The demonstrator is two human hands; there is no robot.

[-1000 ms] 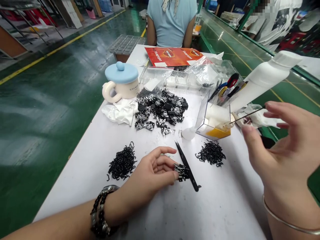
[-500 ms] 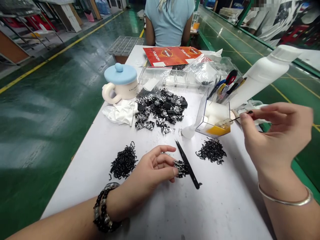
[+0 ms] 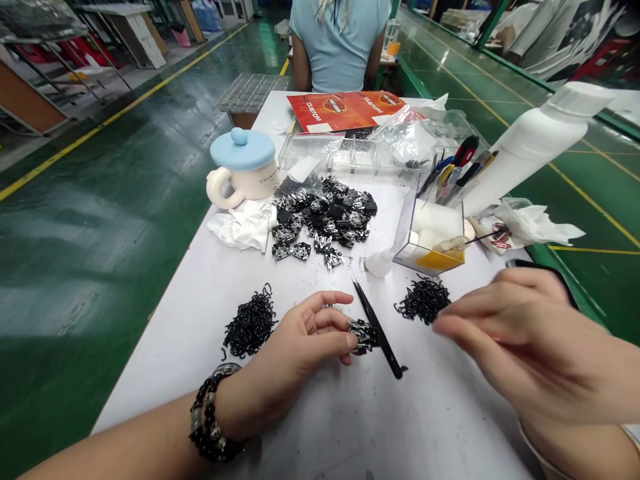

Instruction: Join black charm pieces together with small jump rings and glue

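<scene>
My left hand (image 3: 305, 331) rests on the white table (image 3: 320, 427), its fingers curled on a black-and-silver metal piece (image 3: 363, 335). Black tweezers (image 3: 378, 331) lie right beside that piece. My right hand (image 3: 520, 340) is blurred and hangs just right of a small heap of black wire hooks (image 3: 423, 301), with nothing visible in its fingers. A thin dark stick (image 3: 487, 236) rests by a clear acrylic box (image 3: 430, 240). Another hook heap (image 3: 250, 325) lies left of my left hand, and a larger pile of black-and-silver pieces (image 3: 320, 220) lies beyond it.
A blue-lidded mug (image 3: 243, 167), white cloth (image 3: 245, 227), a white bottle (image 3: 530, 147), a tool holder (image 3: 455, 175), plastic bags (image 3: 405, 140) and a red card (image 3: 345, 110) stand on the table. A person (image 3: 340, 47) sits beyond its far end.
My right hand has moved down and left from beside the acrylic box, and the thin stick is no longer in its fingers. My left hand and the tweezers have barely moved.
</scene>
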